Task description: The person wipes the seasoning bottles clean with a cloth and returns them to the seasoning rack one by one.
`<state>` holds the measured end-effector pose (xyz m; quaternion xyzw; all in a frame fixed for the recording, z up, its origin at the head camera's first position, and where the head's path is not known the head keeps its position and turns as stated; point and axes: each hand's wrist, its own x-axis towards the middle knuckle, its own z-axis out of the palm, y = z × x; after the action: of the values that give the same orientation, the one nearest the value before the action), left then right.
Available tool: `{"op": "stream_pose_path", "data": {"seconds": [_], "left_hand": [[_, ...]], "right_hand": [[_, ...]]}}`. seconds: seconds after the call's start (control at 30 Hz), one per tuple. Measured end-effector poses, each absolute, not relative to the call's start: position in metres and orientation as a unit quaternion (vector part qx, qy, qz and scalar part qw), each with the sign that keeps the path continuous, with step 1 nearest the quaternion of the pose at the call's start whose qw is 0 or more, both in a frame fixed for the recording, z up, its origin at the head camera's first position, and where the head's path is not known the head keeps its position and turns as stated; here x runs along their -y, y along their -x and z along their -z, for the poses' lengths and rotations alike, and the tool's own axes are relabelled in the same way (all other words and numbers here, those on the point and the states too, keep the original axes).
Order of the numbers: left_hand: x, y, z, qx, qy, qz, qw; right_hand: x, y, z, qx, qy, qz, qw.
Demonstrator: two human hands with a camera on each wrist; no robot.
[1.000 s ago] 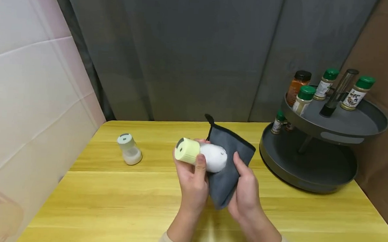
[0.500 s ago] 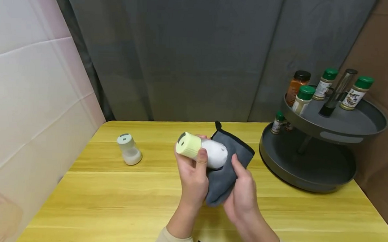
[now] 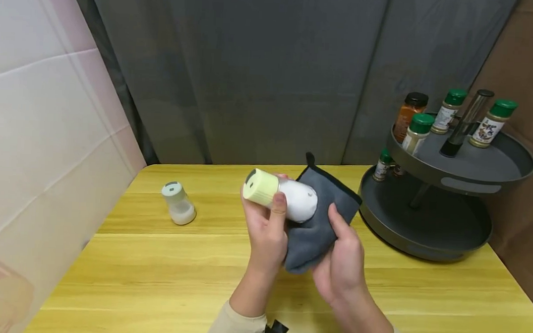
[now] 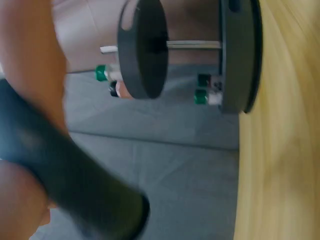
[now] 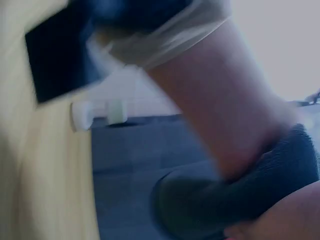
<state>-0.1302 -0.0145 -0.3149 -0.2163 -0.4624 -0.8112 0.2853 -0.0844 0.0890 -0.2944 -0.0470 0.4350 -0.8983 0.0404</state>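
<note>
My left hand grips a shaker bottle with a pale yellow lid and white contents, thumb across its side. The bottle lies tilted, lid to the left, base against a dark grey cloth with black edging and a loop. My right hand pinches the cloth from the right, thumb on top near the bottle's base. Both hands are above the table. In the left wrist view the cloth is blurred and hides the bottle. The right wrist view shows the cloth between the hands, also blurred.
A second shaker with a pale green lid stands on the wooden table at the left. At the right is a two-tier dark turntable rack bearing several spice jars. A grey curtain hangs behind the table.
The hands have lifted slightly with the bottle and cloth. The right hand first shifted a little left, then right, and the cloth has turned and shifted against the bottle.
</note>
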Motion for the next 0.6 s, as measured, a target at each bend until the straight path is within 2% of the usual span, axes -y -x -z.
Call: {"op": "stream_pose_path", "data": {"seconds": [0.07, 0.23, 0.47, 0.6], "left_hand": [[0.014, 0.133, 0.317, 0.442, 0.209, 0.826, 0.281], [0.009, 0.132, 0.324, 0.382, 0.202, 0.872, 0.231], [0.014, 0.134, 0.323, 0.414, 0.188, 0.852, 0.258], [0.014, 0.128, 0.317, 0.408, 0.194, 0.853, 0.260]], "right_hand": [[-0.093, 0.081, 0.292, -0.439, 0.042, 0.897, 0.022], [-0.096, 0.092, 0.290, -0.438, 0.040, 0.898, -0.035], [-0.091, 0.081, 0.294, -0.449, 0.034, 0.892, 0.038], [-0.089, 0.081, 0.293, -0.458, 0.038, 0.888, 0.018]]}}
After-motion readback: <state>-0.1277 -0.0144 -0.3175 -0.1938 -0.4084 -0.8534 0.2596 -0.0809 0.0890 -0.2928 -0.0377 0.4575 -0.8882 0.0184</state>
